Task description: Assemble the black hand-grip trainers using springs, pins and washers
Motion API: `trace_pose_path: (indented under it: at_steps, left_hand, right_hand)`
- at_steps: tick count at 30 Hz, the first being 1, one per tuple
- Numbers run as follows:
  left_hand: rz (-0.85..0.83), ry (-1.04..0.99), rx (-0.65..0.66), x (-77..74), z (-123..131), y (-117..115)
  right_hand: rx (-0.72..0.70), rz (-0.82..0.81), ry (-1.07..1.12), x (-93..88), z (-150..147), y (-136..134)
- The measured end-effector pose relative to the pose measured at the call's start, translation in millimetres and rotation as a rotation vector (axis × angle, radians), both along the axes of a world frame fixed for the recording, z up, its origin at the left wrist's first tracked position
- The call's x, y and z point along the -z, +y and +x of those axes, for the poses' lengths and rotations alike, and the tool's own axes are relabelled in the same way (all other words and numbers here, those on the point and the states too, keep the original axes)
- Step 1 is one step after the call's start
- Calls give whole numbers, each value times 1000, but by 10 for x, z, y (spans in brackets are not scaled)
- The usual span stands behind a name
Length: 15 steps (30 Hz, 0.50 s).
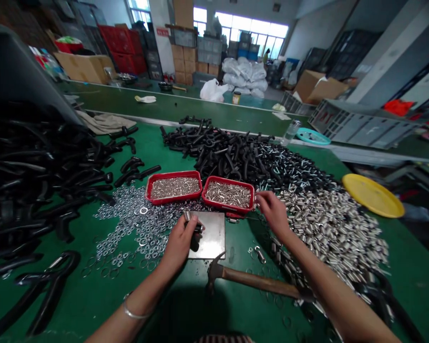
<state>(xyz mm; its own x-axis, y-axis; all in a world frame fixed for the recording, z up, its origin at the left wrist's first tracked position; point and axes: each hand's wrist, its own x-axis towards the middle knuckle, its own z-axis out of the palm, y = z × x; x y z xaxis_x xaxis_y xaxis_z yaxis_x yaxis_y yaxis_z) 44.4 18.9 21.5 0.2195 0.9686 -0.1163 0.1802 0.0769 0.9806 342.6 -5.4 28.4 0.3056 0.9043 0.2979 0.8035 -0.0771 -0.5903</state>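
My left hand (180,243) is closed around a black curved handle part (195,237) with a metal sleeve on its top end, held over a grey steel plate (210,236). My right hand (273,212) reaches toward the right red tray (229,194) of small metal pieces, its fingers pinched at the tray's near corner; what they hold is too small to make out. A second red tray (174,186) of metal pieces sits to the left. A hammer (250,278) with a wooden handle lies on the green table below the plate.
Black curved handles are heaped at the left (39,176) and at the back centre (229,152). Washers (136,224) lie scattered left of the plate, metal sleeves (329,224) piled at the right. A yellow plate (373,195) sits at the right edge. Grey crates and boxes stand behind.
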Motion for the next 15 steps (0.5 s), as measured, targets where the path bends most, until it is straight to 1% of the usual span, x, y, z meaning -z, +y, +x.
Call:
trace_pose_path:
  at_steps: [1, 2, 4, 6, 8, 10, 13, 15]
  left_hand:
    - [-16, -13, -7, -5, 25, 1]
    - [-33, -26, -3, -15, 56, -7]
    - [-45, -31, 42, -47, 121, -51]
    - [-16, 0, 114, -77, 166, -117]
    - [6, 33, 180, -90, 185, -178]
    - [-12, 36, 217, -85, 197, -218]
    - [-79, 6, 221, -70, 253, -236]
    - [-90, -5, 231, -78, 311, -238]
  right_hand:
    - [169, -36, -77, -6, 234, 130]
    - [228, -53, -104, -4, 441, 266]
    - [294, -92, -142, 27, 739, 523]
    - [311, -149, -161, 96, 883, 723]
    - [325, -219, -184, 197, 914, 848]
    - [337, -276, -209, 304, 889, 908]
    - [372, -318, -254, 417, 830, 921]
    - [386, -332, -286, 440, 793, 898]
